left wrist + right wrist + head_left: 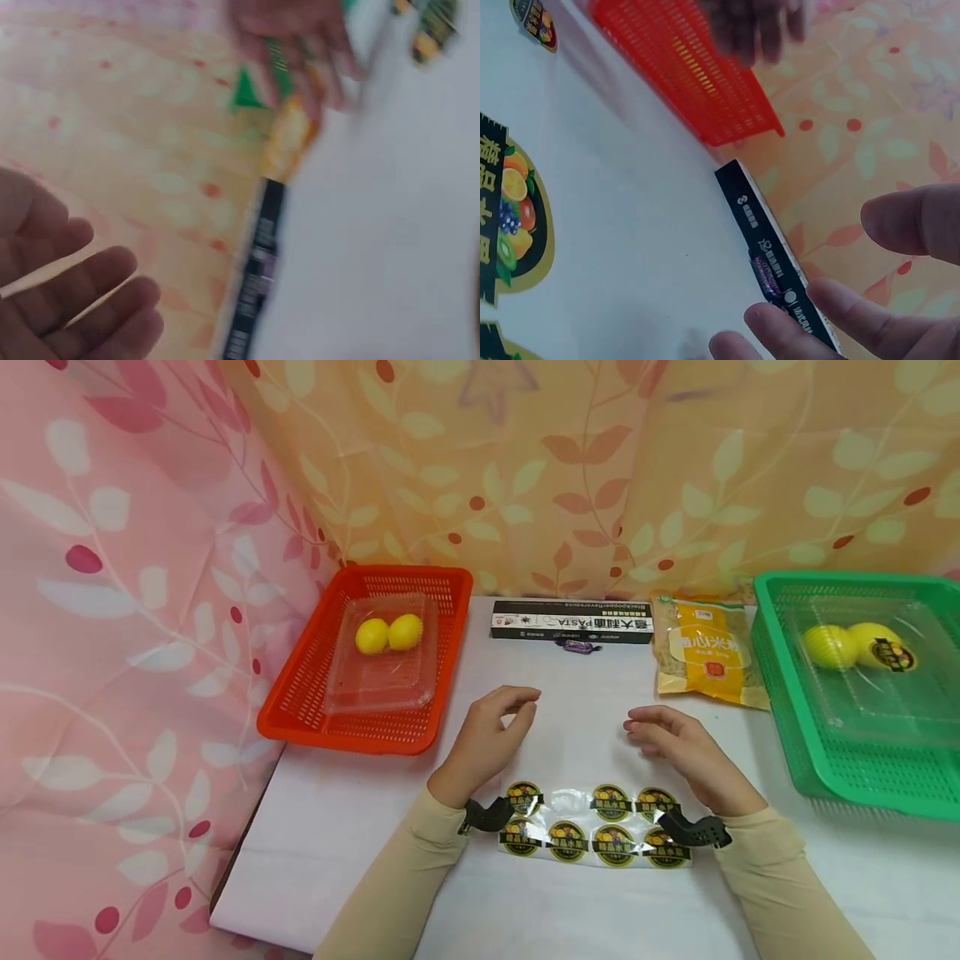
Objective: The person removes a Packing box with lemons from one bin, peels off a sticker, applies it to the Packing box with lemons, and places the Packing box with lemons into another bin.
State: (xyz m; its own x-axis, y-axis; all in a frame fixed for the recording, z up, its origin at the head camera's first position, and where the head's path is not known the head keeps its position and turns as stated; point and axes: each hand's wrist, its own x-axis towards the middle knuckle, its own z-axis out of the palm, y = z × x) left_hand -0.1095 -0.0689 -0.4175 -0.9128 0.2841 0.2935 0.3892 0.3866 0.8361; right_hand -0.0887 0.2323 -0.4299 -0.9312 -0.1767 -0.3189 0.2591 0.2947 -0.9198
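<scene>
Both hands hover over the white table, holding nothing. My left hand [491, 735] has loosely bent fingers, with the thumb apart from them in the left wrist view. Opposite it, my right hand [690, 752] has relaxed fingers pointing left; its thumb and fingers stand apart in the right wrist view. Below the wrists lies a clear sheet of round fruit stickers [567, 802], with one bare spot in its upper row. Past the hands are a black-and-white pasta box [573, 622], a purple wrapped candy [579, 647] and a yellow food bag [708, 647].
At left, a red basket [345, 743] holds a clear plastic box [386, 689] with two yellow fruits [405, 632]. The green basket [783, 710] at right holds a similar box [877, 714]; one of its two fruits bears a sticker [895, 655]. Floral curtains [420, 485] stand behind and at left.
</scene>
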